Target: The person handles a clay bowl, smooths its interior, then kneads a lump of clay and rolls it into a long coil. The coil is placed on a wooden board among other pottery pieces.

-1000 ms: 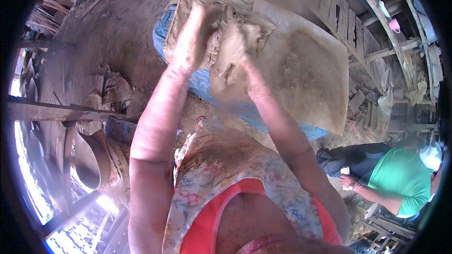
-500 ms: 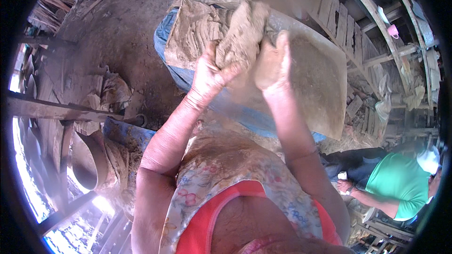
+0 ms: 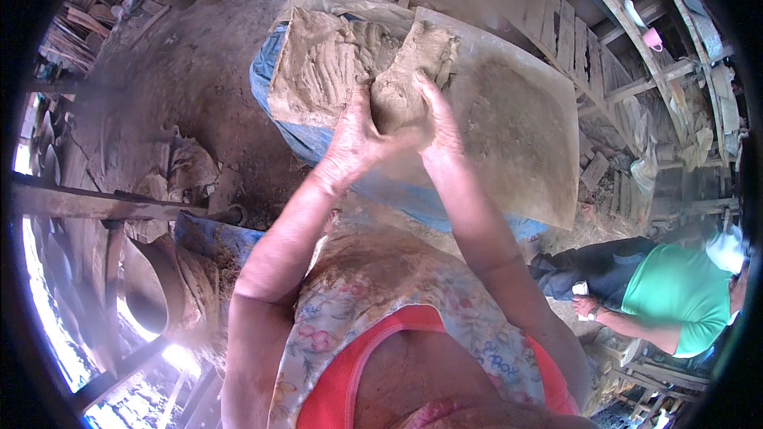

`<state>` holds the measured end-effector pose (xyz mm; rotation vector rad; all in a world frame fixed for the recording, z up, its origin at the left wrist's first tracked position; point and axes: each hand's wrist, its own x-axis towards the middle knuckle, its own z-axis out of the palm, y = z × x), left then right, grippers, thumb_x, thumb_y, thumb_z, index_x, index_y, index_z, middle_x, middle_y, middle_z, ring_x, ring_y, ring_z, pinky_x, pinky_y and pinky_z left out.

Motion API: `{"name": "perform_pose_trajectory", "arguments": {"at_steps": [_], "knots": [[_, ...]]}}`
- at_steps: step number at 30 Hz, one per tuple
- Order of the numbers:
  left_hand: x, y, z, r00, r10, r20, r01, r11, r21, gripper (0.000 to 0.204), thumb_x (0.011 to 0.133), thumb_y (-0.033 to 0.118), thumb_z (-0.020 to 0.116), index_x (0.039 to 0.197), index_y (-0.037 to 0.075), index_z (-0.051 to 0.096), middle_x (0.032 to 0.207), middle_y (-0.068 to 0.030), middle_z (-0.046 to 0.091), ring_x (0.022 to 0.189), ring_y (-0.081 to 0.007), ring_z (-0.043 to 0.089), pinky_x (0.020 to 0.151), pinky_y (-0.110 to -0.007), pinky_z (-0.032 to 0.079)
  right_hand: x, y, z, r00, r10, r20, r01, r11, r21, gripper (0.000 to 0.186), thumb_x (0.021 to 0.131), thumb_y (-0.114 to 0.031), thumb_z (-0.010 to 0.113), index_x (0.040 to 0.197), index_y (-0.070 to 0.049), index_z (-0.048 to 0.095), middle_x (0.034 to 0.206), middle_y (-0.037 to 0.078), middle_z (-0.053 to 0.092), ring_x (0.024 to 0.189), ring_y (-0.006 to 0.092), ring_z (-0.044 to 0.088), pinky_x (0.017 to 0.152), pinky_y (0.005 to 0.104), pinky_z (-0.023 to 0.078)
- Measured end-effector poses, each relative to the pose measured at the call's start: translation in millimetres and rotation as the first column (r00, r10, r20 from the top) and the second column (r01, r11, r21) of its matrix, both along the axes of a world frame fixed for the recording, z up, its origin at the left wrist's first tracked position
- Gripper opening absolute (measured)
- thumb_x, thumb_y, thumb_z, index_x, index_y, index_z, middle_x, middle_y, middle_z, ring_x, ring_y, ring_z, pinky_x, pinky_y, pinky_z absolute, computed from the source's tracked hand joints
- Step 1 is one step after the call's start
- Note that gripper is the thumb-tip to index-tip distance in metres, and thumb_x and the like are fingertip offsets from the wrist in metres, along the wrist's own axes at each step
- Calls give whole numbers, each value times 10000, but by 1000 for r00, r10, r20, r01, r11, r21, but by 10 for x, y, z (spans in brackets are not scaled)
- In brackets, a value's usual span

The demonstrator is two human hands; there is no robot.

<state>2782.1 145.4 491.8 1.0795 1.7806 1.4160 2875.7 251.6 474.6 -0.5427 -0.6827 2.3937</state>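
Forearms (image 3: 290, 226) forward, left hand (image 3: 356, 143) and right hand (image 3: 443, 129) in cupped grip around clay lump (image 3: 416, 63).

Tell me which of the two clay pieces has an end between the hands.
The narrow clay piece on the right; the wider, ridged clay slab lies to its left.

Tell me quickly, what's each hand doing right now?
Left hand: holding the near end of the clay lump, from the left.
Right hand: holding it from the right.

Clay lump (image 3: 400, 97) rough, matt; blue tarp (image 3: 306, 139) creased plastic; apron (image 3: 381, 266) cloth.
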Motion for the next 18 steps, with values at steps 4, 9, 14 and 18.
{"name": "perform_pose_trajectory", "arguments": {"at_steps": [4, 9, 14, 18], "knots": [[76, 118, -183, 993, 108, -37, -108, 994, 19, 943, 663, 258, 805, 1333, -133, 270, 1223, -238, 505, 1134, -256, 506, 979, -325, 396, -128, -84, -51, 998, -65, -20, 65, 998, 12, 389, 850, -219, 646, 1167, -20, 544, 1098, 91, 603, 1004, 194, 592, 891, 350, 498], [-14, 126, -99, 998, 60, 7, -59, 962, 266, 645, 748, 152, 742, 1259, -57, 409, 1067, -129, 614, 970, -177, 589, 843, -285, 487, -231, -7, 144, 977, -185, -104, 208, 929, 306, 648, 786, -306, 715, 1286, -11, 429, 1177, 111, 566, 1113, 225, 532, 969, 386, 438], [-32, 79, 167, 840, -173, 514, -91, 889, 448, 488, 784, -6, 693, 1214, -22, 463, 1082, -85, 608, 962, -97, 579, 822, -249, 499, -41, 230, 426, 806, 229, -546, -73, 953, 293, 947, 699, -447, 760, 1373, 22, 288, 1272, 172, 499, 1226, 287, 451, 1051, 424, 364], [-97, 32, 331, 937, -150, 317, 81, 972, 221, 736, 775, 221, 726, 1335, -51, 333, 1201, -185, 547, 1105, -204, 536, 935, -330, 443, -48, 206, 307, 914, 287, -288, -116, 864, 490, 840, 794, -470, 630, 1381, 14, 275, 1324, 259, 428, 1212, 374, 448, 1015, 473, 394]]}}
